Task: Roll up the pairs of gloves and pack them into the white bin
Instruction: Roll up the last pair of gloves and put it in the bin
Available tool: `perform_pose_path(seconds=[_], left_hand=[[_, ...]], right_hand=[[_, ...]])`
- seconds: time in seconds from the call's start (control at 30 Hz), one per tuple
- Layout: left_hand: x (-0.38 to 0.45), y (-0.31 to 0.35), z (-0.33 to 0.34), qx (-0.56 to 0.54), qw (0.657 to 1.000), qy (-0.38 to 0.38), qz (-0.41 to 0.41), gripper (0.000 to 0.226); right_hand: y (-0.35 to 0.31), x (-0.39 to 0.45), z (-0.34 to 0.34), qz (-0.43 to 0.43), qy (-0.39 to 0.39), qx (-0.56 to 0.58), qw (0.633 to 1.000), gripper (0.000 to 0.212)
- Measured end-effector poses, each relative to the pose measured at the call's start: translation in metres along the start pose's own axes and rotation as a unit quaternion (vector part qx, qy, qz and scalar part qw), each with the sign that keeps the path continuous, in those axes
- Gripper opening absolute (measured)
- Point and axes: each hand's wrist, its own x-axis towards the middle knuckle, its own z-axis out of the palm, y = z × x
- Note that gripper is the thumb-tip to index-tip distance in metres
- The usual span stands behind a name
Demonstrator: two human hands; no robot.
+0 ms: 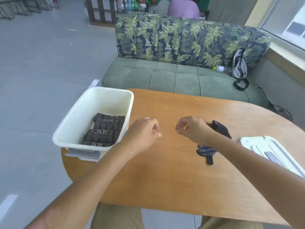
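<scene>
Head cam, dotted knit gloves (207, 152), rect. white plastic bin (79, 119), woodgrain table (181, 179)

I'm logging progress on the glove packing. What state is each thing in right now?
White bin: upright on the table's left edge, partly filled.
Rolled gloves: packed inside the bin along its right wall.
Loose gloves: unrolled, flat on the table, partly hidden by the right forearm.
Left hand: empty, fingers loosely curled, above the table.
Right hand: empty, fingers loosely curled, beside the loose gloves.
White lid: lying at the table's right edge.
</scene>
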Motion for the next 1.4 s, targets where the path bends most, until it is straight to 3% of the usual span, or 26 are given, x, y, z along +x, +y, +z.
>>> perform_pose_path(seconds=[0.17,0.3,0.43,0.7,0.93,1.13,1.3,1.4], left_hand=[[-0.011,0.006,0.052,0.006,0.998,-0.064,-0.013,0.026],[-0.020,0.007,0.082,0.003,0.996,-0.091,-0.020,0.025],[-0.026,0.008,0.097,0.013,0.994,-0.106,-0.036,0.024],[-0.037,0.008,0.106,0.037,0.993,-0.109,-0.034,0.026],[-0.040,0.003,0.115,0.042,0.994,-0.098,-0.029,0.029],[-0.043,0.000,0.119,0.042,0.997,-0.068,-0.011,0.028],[-0.045,-0.001,0.117,0.021,0.998,-0.062,-0.004,0.029],[-0.042,-0.001,0.109,-0.011,0.997,-0.071,-0.016,0.026]], right_hand=[[0.050,-0.029,0.020,0.059,0.010,0.040,0.997,0.008],[0.084,-0.042,0.021,0.125,0.103,0.046,0.986,0.013],[0.122,-0.043,0.007,0.163,0.199,-0.046,0.965,0.019],[0.161,-0.039,0.021,0.222,0.133,-0.192,0.947,0.050],[0.171,-0.035,0.020,0.184,0.142,-0.289,0.929,0.021],[0.147,-0.012,-0.022,0.151,0.218,-0.154,0.952,0.023],[0.088,0.015,-0.086,0.142,0.203,-0.079,0.966,0.026],[0.053,0.027,-0.117,0.164,0.201,0.086,0.962,0.021]])
